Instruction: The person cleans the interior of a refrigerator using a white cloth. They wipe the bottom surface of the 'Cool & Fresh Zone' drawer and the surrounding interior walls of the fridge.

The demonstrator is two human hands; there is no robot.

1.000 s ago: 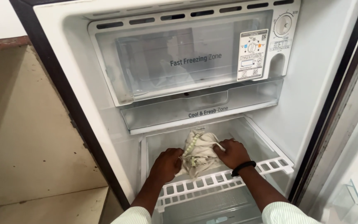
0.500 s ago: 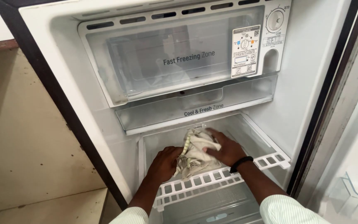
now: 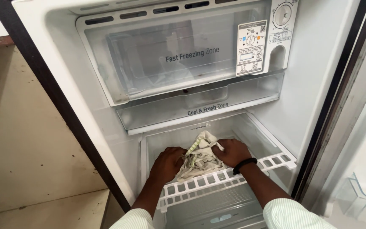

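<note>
- Where the two hands meet, a crumpled off-white cloth [image 3: 199, 156] with a pale green stripe lies bunched on the white slotted shelf [image 3: 250, 167] inside an open refrigerator.
- Left hand [image 3: 169, 163]: fingers curled closed on the cloth's left edge, knuckles up.
- Right hand [image 3: 233, 151]: pressed onto the cloth's right side, fingers closed over the fabric; a black band [image 3: 245, 164] circles the wrist.
- Both forearms enter over the shelf's front rail; pale striped sleeves show at the bottom edge.
- Directly above the shelf: a clear chiller tray [image 3: 200, 103].
- Above that: a clear freezer compartment door [image 3: 170, 55], with a round dial [image 3: 284, 15] at upper right.
- Left of the refrigerator: a stained beige wall [image 3: 22, 140].
</note>
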